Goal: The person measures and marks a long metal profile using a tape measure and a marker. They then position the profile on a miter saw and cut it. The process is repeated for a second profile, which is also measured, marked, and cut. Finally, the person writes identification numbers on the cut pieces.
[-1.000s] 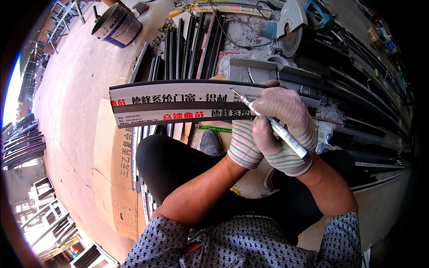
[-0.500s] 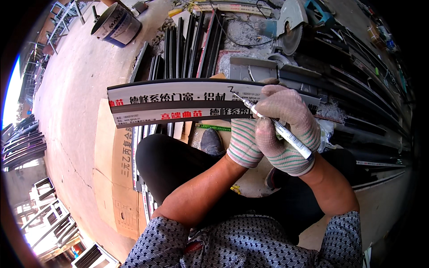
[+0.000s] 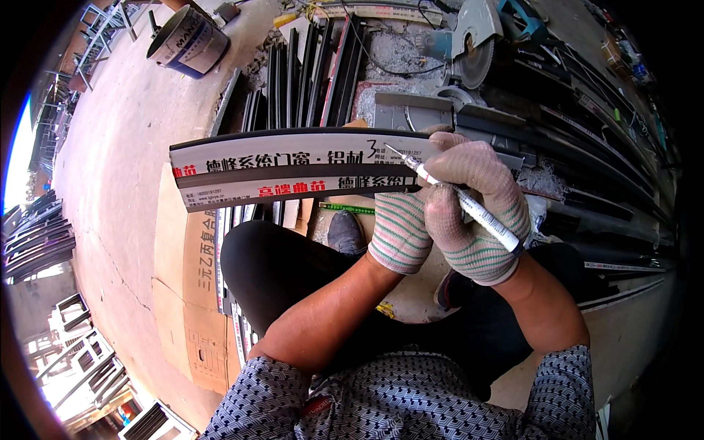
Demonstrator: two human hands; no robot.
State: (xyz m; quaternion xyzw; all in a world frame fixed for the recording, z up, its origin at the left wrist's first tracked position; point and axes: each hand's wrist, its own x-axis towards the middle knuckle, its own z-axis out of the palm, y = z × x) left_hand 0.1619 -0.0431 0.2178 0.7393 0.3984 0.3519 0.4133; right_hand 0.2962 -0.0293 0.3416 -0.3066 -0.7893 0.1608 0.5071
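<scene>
My right hand (image 3: pixel 480 198), in a pale knit glove with green stripes, pinches a white marker pen (image 3: pixel 480 213). The pen's tip rests at or just above the printed film of a dark aluminium profile (image 3: pixel 257 155), beside a short handwritten black mark (image 3: pixel 372 149). My left hand (image 3: pixel 401 231), gloved alike, grips this profile from its near side. Most of the left fingers are hidden behind the profile and my right hand. The profile lies crosswise in front of me, over my knees, with two white printed faces and a dark groove between them.
A mitre saw (image 3: pixel 477 62) with a round blade stands at the far right. Dark profiles (image 3: pixel 297 77) lie beyond the held one, others along the right. A bucket (image 3: pixel 189 42) sits far left; flattened cardboard (image 3: pixel 194 308) and a green tape measure (image 3: pixel 345 208) lie nearer.
The black pen mark has grown longer, with a curved lower part. My right hand and the pen have shifted slightly right; the profile has slid a little left.
</scene>
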